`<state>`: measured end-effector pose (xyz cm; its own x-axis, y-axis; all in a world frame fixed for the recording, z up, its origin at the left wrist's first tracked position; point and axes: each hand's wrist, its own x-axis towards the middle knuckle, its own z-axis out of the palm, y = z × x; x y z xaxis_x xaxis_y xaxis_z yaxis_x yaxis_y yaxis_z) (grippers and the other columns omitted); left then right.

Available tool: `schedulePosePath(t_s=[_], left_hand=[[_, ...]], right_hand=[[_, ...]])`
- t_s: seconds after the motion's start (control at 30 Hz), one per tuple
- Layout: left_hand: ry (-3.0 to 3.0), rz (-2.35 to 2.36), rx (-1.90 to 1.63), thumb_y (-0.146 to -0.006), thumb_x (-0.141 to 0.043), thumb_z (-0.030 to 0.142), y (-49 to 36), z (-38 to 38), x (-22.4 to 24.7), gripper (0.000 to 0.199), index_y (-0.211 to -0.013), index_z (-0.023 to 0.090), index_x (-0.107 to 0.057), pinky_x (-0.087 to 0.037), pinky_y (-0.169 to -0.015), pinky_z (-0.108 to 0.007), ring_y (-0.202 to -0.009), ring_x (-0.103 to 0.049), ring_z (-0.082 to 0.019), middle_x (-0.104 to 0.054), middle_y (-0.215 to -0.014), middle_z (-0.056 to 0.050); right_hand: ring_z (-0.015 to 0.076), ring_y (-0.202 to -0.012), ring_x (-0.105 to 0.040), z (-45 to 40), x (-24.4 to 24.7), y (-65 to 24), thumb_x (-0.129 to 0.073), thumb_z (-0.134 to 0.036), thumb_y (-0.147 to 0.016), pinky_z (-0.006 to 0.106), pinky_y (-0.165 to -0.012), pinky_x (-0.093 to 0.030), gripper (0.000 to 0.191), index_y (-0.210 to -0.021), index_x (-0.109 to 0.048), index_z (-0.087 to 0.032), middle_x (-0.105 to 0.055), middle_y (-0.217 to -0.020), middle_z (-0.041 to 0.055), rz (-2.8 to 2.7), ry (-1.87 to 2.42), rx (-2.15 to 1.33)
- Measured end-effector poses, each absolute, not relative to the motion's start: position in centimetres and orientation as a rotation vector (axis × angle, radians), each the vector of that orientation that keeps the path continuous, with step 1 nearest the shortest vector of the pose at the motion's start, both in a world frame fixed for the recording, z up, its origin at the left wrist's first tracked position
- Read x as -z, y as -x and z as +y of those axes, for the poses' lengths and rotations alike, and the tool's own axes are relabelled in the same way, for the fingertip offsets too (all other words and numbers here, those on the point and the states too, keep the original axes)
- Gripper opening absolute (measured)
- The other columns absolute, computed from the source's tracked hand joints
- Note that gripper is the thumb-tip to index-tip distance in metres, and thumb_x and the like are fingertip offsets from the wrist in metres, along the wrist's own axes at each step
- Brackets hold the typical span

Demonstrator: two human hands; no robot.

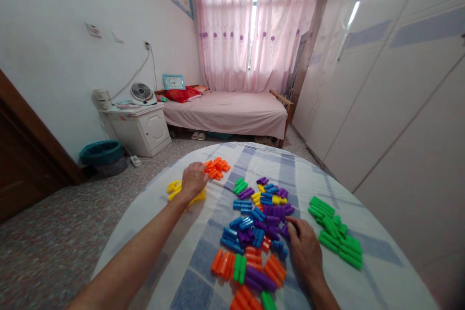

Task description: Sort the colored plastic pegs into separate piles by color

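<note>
My left hand [195, 178] is at the left edge of a pile of orange plastic pieces [217, 167], its fingers curled in. What they hold, if anything, is hidden. Beneath and beside that hand lie yellow pieces [174, 189]. My right hand [305, 247] rests on the table with its fingers loosely apart, fingertips by the purple pieces [278, 211]. A mixed heap in the middle has blue pieces [242, 205], more purple and some yellow ones. Nearer me lie ribbed orange pieces [223, 264] and a green piece [240, 268]. Green pieces [336, 232] form a separate group right of my right hand.
The round table [152, 232] has a checked white and blue cloth. Beyond it stand a bed [232, 106] and a white cabinet [141, 128] with a fan [142, 93]. A lined bin [103, 155] is on the floor at left; a wardrobe [381, 106] runs along the right.
</note>
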<state>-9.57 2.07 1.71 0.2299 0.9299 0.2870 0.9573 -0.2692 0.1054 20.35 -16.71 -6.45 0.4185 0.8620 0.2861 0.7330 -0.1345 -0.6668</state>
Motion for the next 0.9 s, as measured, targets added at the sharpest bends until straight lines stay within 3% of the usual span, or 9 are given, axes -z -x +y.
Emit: schedulePosePath(t_s=[0.1, 0.2, 0.47, 0.63, 0.9], left_hand=[[2.616, -1.568, 0.523, -0.084, -0.045, 0.025, 4.5, 1.2, -1.8, 0.030, -0.110, 0.021, -0.059, -0.036, -0.101, -0.030, -0.115, -0.048, -0.018, -0.058, -0.119, -0.005], [2.804, -1.367, 0.507, -0.083, -0.050, 0.027, -0.6, 0.4, -1.1, 0.029, -0.110, 0.022, -0.060, -0.040, -0.096, -0.025, -0.109, -0.052, -0.015, -0.061, -0.114, -0.003], [2.995, -1.212, 0.221, -0.080, -0.047, 0.016, -7.2, 0.7, 1.0, 0.028, -0.099, 0.022, -0.066, -0.048, -0.080, -0.031, -0.096, -0.059, -0.022, -0.066, -0.098, -0.009], [3.011, -1.223, 0.140, -0.081, -0.047, 0.020, -7.5, 1.9, 1.5, 0.036, -0.114, 0.027, -0.059, -0.048, -0.081, -0.031, -0.100, -0.058, -0.023, -0.062, -0.108, -0.008], [3.026, -1.197, 0.112, -0.075, -0.056, 0.018, -7.6, 2.0, 0.8, 0.031, -0.104, 0.025, -0.064, -0.047, -0.081, -0.028, -0.099, -0.057, -0.021, -0.062, -0.103, -0.006]], right_hand=[[0.0205, -0.096, -0.052, -16.7, 6.5, -20.4, -0.038, -0.038, -0.085, 0.032, -0.086, -0.038, 0.032, -0.096, -0.061, -0.020, -0.062, -0.098, 0.0056, -1.349, 1.900, -0.208], [0.0202, -0.096, -0.052, -16.6, 6.5, -20.3, -0.038, -0.038, -0.086, 0.032, -0.085, -0.038, 0.031, -0.095, -0.061, -0.020, -0.062, -0.098, 0.0055, -1.346, 1.886, -0.214], [0.0196, -0.094, -0.053, -16.8, 6.2, -19.9, -0.038, -0.036, -0.086, 0.031, -0.083, -0.038, 0.029, -0.094, -0.062, -0.020, -0.063, -0.095, 0.0053, -1.331, 1.865, -0.182], [0.0186, -0.091, -0.054, -16.7, 6.1, -19.8, -0.040, -0.035, -0.085, 0.030, -0.081, -0.039, 0.029, -0.092, -0.063, -0.020, -0.064, -0.092, 0.0046, -1.322, 1.858, -0.153], [0.0212, -0.092, -0.054, -16.8, 5.9, -19.7, -0.037, -0.035, -0.085, 0.033, -0.082, -0.039, 0.030, -0.093, -0.062, -0.020, -0.064, -0.095, 0.0066, -1.325, 1.863, -0.175]])
